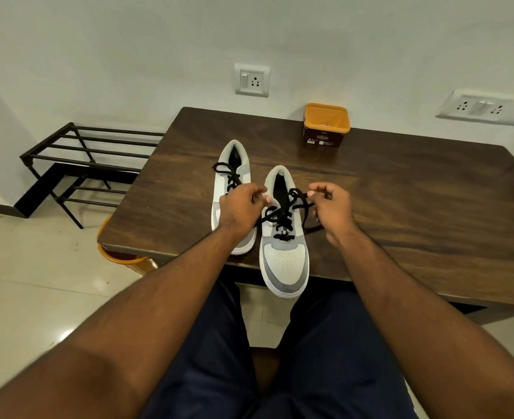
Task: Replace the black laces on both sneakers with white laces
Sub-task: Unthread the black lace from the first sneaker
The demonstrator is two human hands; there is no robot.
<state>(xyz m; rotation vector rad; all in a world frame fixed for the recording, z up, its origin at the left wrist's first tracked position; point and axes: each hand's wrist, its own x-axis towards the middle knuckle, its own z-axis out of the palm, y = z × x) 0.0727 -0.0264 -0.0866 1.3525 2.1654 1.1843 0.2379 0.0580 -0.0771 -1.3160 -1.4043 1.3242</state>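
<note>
Two white and grey sneakers stand side by side on the dark wooden table (401, 207), toes towards me. The right sneaker (284, 261) overhangs the front edge and carries a loosened black lace (283, 216). My left hand (240, 207) pinches one end of that lace at the shoe's left side. My right hand (331, 207) pinches the other end at the shoe's right side. The left sneaker (234, 167) lies partly behind my left hand, and its black lace (228, 173) is still threaded. No white laces are visible.
An orange-rimmed open container (327, 128) stands at the table's far edge. A black metal shoe rack (83, 158) stands on the floor to the left. An orange stool or bucket (122, 258) shows under the table's left corner. A wall socket (252, 80) is behind.
</note>
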